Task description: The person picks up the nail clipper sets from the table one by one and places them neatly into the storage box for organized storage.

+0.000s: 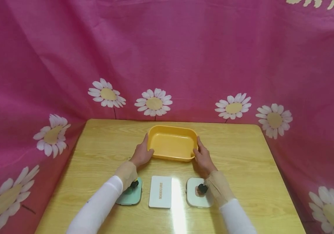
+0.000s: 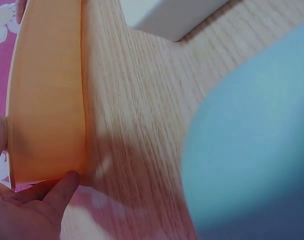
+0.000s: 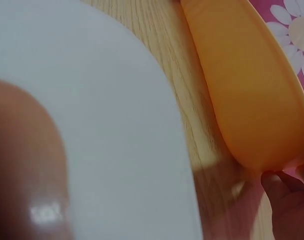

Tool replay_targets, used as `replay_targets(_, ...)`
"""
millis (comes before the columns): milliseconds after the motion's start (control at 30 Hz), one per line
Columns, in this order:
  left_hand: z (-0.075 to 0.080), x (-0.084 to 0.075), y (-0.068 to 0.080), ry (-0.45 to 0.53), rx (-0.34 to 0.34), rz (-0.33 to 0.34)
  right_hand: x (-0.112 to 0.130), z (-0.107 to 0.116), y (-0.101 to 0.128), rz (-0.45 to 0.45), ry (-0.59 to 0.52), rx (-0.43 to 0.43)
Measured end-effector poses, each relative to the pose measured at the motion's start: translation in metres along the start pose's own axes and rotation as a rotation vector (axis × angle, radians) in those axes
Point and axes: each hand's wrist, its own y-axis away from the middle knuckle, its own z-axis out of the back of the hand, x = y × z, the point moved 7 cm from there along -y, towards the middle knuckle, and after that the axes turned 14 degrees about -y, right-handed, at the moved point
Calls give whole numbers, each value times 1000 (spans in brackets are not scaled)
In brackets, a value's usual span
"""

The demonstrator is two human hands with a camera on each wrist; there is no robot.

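Note:
A yellow rectangular tray (image 1: 171,144) with raised walls lies near the far side of the wooden table. My left hand (image 1: 141,153) grips its left end, the thumb hooked over the rim. At the opposite end my right hand (image 1: 204,158) holds it the same way. The left wrist view shows the tray's outer wall (image 2: 46,100) with fingertips of the left hand (image 2: 31,212) at its lower corner. Similarly, in the right wrist view, the right hand's fingers (image 3: 287,195) press against the tray's corner.
Nearer than the tray, a row stands on the table (image 1: 237,156): a green rounded case (image 1: 131,196) under the left wrist, a white box marked MANICURE (image 1: 160,191) in the middle, and a white rounded case (image 1: 193,195) by the right wrist. A pink flowered curtain (image 1: 184,58) surrounds the table.

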Motion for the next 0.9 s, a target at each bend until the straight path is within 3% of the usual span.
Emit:
replay_targets(200, -1, 6, 6, 14, 4, 7, -3, -7, 1, -7, -66, 30)
replay_targets(433, 0, 11, 8, 12, -2, 6, 5, -7, 0, 69, 205, 8)
replay_targets(900, 1, 16, 15, 14, 3, 27, 6, -14, 5, 124, 242, 13)
